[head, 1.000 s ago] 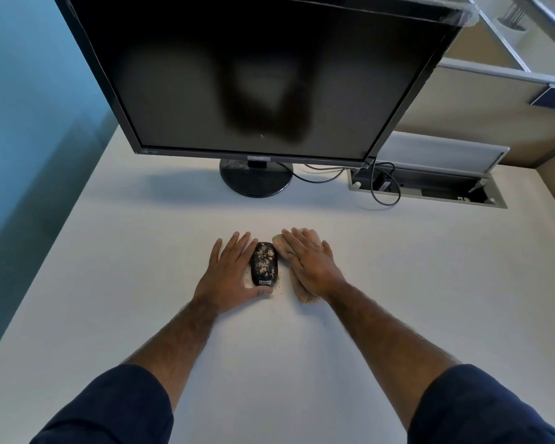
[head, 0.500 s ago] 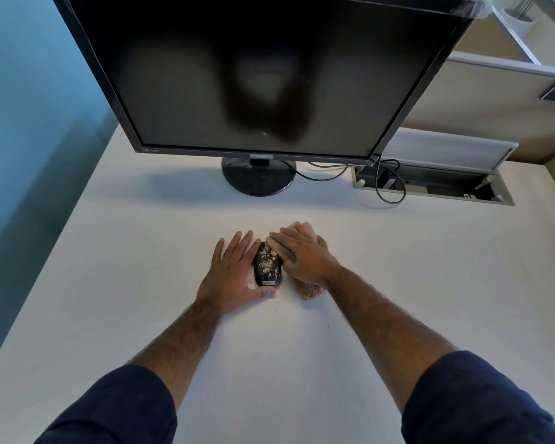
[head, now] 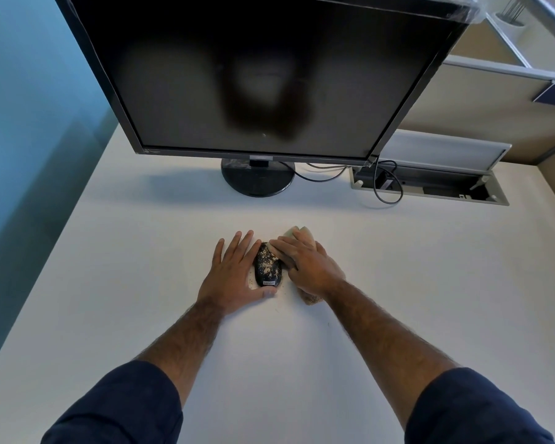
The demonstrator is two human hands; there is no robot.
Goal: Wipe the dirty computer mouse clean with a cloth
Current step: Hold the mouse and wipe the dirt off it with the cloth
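A black computer mouse (head: 267, 268) speckled with pale crumbs lies on the white desk (head: 116, 283). My left hand (head: 234, 277) rests flat against its left side, thumb curled under its near end, steadying it. A beige cloth (head: 298, 233) lies just right of the mouse. My right hand (head: 305, 265) presses down on the cloth, fingers bunching it, fingertips touching the mouse's upper right edge. Most of the cloth is hidden under that hand; its ends show beyond the fingers and by the wrist.
A large dark monitor (head: 253, 75) on a round black stand (head: 257, 177) rises behind the mouse. A cable (head: 388, 187) runs into an open cable tray (head: 430, 184) at the back right. A blue wall stands on the left, and a partition on the right.
My right hand has slid left with the cloth, from lying flat beside the mouse to touching its upper right edge. The left hand has stayed against the mouse.
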